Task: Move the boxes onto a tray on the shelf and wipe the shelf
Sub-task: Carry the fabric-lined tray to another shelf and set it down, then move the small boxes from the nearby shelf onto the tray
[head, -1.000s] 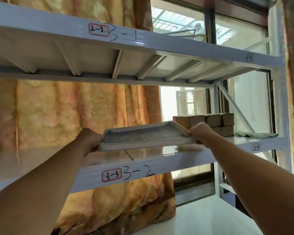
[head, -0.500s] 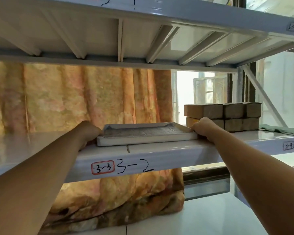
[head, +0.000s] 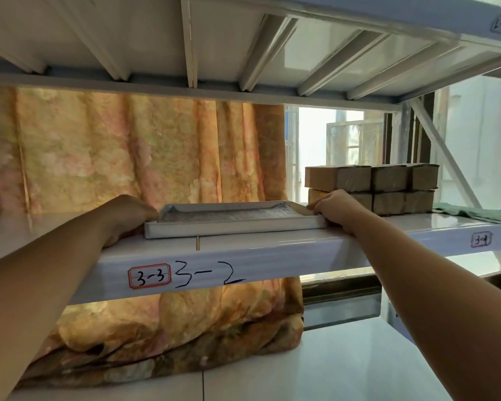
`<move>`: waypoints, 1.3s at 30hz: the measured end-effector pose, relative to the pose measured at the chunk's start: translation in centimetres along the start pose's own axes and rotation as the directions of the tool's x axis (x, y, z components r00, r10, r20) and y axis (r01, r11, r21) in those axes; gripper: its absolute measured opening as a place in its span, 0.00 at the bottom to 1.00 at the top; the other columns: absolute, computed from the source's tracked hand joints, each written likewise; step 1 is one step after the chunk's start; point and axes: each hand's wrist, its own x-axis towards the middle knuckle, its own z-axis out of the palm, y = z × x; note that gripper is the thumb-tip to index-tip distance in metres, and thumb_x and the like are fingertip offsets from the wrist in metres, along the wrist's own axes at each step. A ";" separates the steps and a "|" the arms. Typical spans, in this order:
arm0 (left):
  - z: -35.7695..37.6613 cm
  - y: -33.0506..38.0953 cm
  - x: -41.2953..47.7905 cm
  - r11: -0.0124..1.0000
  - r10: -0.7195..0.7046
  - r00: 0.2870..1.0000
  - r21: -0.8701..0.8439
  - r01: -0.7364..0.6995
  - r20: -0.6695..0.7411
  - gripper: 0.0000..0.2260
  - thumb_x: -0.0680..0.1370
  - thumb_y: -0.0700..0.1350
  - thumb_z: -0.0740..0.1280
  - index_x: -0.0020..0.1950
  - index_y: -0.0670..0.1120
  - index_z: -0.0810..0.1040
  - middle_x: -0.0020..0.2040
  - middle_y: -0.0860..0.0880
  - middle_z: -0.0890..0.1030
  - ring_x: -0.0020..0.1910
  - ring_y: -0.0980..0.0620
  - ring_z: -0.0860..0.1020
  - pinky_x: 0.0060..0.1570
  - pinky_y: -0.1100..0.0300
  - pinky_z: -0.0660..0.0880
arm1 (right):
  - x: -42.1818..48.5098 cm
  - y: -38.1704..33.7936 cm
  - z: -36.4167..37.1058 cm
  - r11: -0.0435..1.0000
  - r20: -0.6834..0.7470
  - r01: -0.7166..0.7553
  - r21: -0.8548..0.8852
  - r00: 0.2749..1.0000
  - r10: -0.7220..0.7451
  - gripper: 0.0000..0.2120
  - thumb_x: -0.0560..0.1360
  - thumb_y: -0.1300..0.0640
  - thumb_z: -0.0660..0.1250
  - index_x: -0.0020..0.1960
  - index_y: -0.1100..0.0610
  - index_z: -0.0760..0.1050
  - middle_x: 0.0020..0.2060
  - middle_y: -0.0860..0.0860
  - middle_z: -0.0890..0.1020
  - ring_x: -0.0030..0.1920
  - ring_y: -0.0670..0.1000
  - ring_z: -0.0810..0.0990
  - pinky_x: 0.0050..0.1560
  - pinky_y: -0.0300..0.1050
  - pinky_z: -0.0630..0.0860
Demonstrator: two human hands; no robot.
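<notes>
A flat white tray [head: 232,227] with a grey patterned bottom lies on the white shelf [head: 272,250] marked 3-2. My left hand [head: 130,218] grips its left end and my right hand [head: 336,209] grips its right end. Just right of the tray, several brown cardboard boxes [head: 388,183] stand in two stacked rows on the same shelf; my right hand covers part of the lower left box. A green cloth [head: 480,214] lies on the shelf to the right of the boxes.
Another white shelf [head: 243,53] spans close overhead. An orange patterned curtain [head: 128,157] hangs behind the shelf, with a window [head: 344,149] behind the boxes. A diagonal brace [head: 446,157] crosses at the right. A lower white surface [head: 301,371] lies below.
The tray, held tilted above the shelf a second ago, now lies flat on it with both hands still at its ends. The view has moved closer.
</notes>
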 end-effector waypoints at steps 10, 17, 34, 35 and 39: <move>0.6 -0.1 -0.1 0.992 0.107 0.994 0.062 -0.107 -0.001 0.15 0.76 0.46 0.67 0.52 0.34 0.80 0.47 0.37 0.79 0.43 0.44 0.76 0.43 0.55 0.68 | -0.2 0.3 0.0 0.992 -0.144 0.007 -0.128 0.989 -0.025 0.14 0.73 0.57 0.63 0.55 0.60 0.80 0.48 0.55 0.84 0.48 0.54 0.81 0.48 0.46 0.79; 1.5 2.0 -2.1 0.939 0.338 0.915 0.146 -0.311 -0.220 0.16 0.81 0.50 0.60 0.63 0.42 0.77 0.63 0.41 0.77 0.55 0.41 0.75 0.51 0.57 0.67 | -1.8 -0.3 -0.2 0.977 -0.307 0.173 -0.124 0.930 -0.204 0.12 0.74 0.60 0.60 0.43 0.58 0.83 0.41 0.55 0.84 0.42 0.54 0.81 0.40 0.43 0.74; 15.4 16.6 -2.5 0.780 0.624 0.779 0.007 -0.625 0.054 0.14 0.78 0.38 0.58 0.60 0.45 0.77 0.57 0.47 0.80 0.40 0.54 0.75 0.31 0.67 0.69 | 1.2 3.6 -4.7 0.781 -0.465 0.009 -0.624 0.800 -0.380 0.27 0.72 0.57 0.61 0.70 0.50 0.62 0.70 0.58 0.62 0.69 0.60 0.59 0.66 0.54 0.62; 16.4 17.4 -2.5 0.782 0.623 0.780 -0.022 -0.623 0.053 0.13 0.78 0.38 0.58 0.60 0.44 0.76 0.57 0.46 0.80 0.38 0.56 0.74 0.27 0.69 0.70 | 1.7 3.8 -5.0 0.789 -0.449 0.019 -0.614 0.814 -0.368 0.30 0.71 0.58 0.61 0.72 0.49 0.60 0.72 0.57 0.59 0.71 0.60 0.56 0.68 0.55 0.60; 20.1 19.8 -2.2 0.800 0.600 0.794 -0.084 -0.595 0.097 0.16 0.79 0.49 0.62 0.65 0.46 0.71 0.61 0.46 0.76 0.47 0.51 0.76 0.42 0.63 0.75 | 3.0 4.8 -6.3 0.808 -0.413 0.016 -0.589 0.853 -0.318 0.36 0.70 0.58 0.62 0.75 0.47 0.52 0.76 0.53 0.51 0.75 0.58 0.48 0.72 0.57 0.54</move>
